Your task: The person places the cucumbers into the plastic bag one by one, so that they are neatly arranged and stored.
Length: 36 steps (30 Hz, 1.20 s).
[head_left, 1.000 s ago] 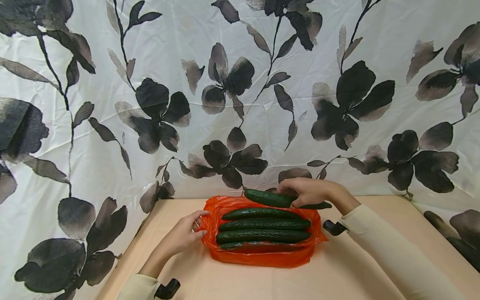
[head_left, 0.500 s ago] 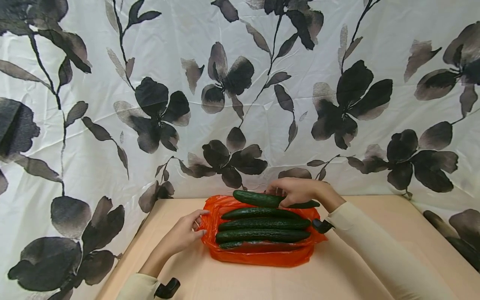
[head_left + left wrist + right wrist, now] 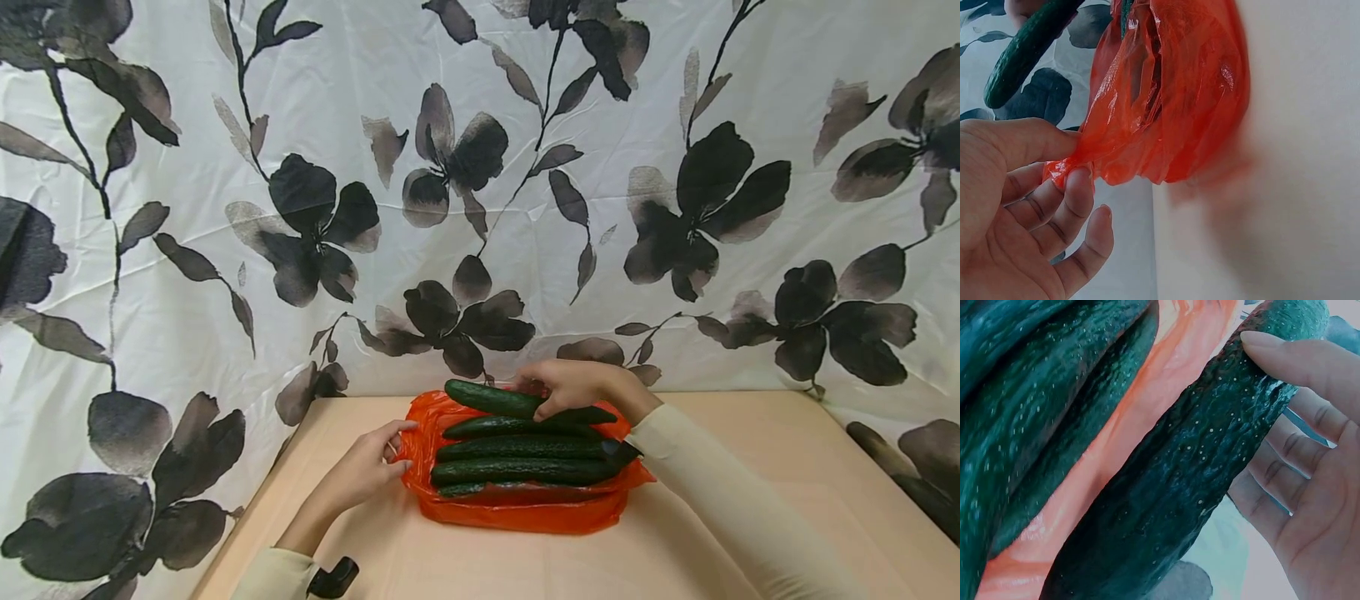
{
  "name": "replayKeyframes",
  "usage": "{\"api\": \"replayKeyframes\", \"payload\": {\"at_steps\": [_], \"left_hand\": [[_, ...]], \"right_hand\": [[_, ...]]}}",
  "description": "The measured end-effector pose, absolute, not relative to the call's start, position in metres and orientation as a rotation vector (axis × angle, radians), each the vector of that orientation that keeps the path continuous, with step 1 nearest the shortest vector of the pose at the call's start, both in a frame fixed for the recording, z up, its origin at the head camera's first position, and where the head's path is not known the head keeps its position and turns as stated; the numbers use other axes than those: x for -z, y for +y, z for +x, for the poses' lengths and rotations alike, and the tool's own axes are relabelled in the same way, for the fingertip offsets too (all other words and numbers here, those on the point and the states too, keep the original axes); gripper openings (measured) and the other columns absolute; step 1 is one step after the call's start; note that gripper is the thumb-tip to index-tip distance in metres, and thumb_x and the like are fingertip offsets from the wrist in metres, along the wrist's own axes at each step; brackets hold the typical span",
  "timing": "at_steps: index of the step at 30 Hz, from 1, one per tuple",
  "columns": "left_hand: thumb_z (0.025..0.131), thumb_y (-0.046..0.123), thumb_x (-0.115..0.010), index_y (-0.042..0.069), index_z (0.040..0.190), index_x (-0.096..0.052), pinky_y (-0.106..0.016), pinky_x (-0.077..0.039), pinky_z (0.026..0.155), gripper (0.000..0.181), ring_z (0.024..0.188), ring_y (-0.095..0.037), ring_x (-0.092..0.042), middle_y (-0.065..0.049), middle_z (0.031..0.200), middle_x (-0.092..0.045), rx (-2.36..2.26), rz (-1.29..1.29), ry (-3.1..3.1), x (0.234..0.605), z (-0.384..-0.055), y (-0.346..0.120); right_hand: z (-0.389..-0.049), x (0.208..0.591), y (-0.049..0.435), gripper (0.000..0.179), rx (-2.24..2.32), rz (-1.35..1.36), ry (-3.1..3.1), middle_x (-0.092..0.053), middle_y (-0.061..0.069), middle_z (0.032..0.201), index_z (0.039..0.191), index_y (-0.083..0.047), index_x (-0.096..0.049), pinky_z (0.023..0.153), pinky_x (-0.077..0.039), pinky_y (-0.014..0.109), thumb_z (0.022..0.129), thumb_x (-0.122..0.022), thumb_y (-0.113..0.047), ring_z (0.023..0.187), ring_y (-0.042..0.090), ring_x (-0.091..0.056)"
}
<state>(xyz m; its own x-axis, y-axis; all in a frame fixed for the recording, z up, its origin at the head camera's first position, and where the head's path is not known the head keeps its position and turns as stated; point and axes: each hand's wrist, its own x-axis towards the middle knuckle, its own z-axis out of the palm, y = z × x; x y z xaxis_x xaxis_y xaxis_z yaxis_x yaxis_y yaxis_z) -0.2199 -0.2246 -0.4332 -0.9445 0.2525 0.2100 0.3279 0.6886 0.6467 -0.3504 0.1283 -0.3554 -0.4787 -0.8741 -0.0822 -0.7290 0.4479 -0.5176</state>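
Observation:
My right hand (image 3: 573, 387) grips a dark green cucumber (image 3: 487, 398) around its middle, above the back edge of an orange plastic bag (image 3: 525, 518). In the right wrist view the thumb lies along one side of this cucumber (image 3: 1179, 444), with the fingers behind it. Several other cucumbers (image 3: 525, 472) lie side by side in the opened bag, the front one partly covered by plastic. At the bag's left end my left hand (image 3: 363, 467) holds its edge. The left wrist view shows the thumb and a finger pinching the gathered plastic (image 3: 1066, 165).
The bag rests on a pale wood-toned table (image 3: 720, 500). Behind the table hangs a white cloth (image 3: 570, 275) printed with dark flowers. A black wrist device (image 3: 335, 577) sits by the left sleeve.
My right hand has carried the cucumber leftward, from the bag's back right to over its back middle. The left hand stays at the bag's left end.

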Motion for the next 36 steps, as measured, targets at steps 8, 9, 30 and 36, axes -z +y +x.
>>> {"api": "replayKeyframes", "payload": {"at_steps": [8,9,30,36], "left_hand": [[0.086,-0.003,-0.073,0.001,0.135,-0.058,-0.023,-0.046,0.064,0.051,0.074,-0.015,-0.055,-0.002,0.090,-0.057,1.099,-0.484,-2.787,0.434,-0.221,-0.226],[0.086,-0.003,-0.073,0.001,0.135,-0.058,-0.023,-0.046,0.064,0.051,0.074,-0.015,-0.055,-0.002,0.090,-0.057,1.099,-0.487,-2.787,0.434,-0.221,-0.226],[0.085,-0.003,-0.074,0.000,0.135,-0.058,-0.023,-0.046,0.064,0.052,0.074,-0.013,-0.054,-0.003,0.089,-0.056,1.111,-0.499,-2.786,0.432,-0.217,-0.230],[0.086,-0.003,-0.074,0.001,0.135,-0.058,-0.023,-0.046,0.064,0.052,0.074,-0.013,-0.054,-0.003,0.090,-0.056,1.118,-0.505,-2.790,0.431,-0.214,-0.232]], "right_hand": [[-0.355,0.367,0.117,0.049,0.580,-1.339,2.370,-0.061,-0.004,0.121,0.134,-0.018,-0.057,0.096,-0.050,0.041,0.090,-0.078,-0.018,0.110,0.020,-0.059],[-0.356,0.368,0.116,0.049,0.577,-1.335,2.372,-0.060,-0.004,0.122,0.134,-0.017,-0.057,0.096,-0.050,0.040,0.090,-0.078,-0.018,0.111,0.019,-0.059],[-0.359,0.396,0.104,0.043,0.319,-1.300,2.470,-0.060,-0.002,0.134,0.133,-0.018,-0.060,0.101,-0.048,0.039,0.093,-0.075,-0.020,0.120,0.021,-0.058],[-0.354,0.398,0.099,0.041,0.291,-1.298,2.491,-0.062,-0.003,0.130,0.130,-0.018,-0.062,0.099,-0.049,0.038,0.092,-0.076,-0.022,0.114,0.020,-0.060]]}}
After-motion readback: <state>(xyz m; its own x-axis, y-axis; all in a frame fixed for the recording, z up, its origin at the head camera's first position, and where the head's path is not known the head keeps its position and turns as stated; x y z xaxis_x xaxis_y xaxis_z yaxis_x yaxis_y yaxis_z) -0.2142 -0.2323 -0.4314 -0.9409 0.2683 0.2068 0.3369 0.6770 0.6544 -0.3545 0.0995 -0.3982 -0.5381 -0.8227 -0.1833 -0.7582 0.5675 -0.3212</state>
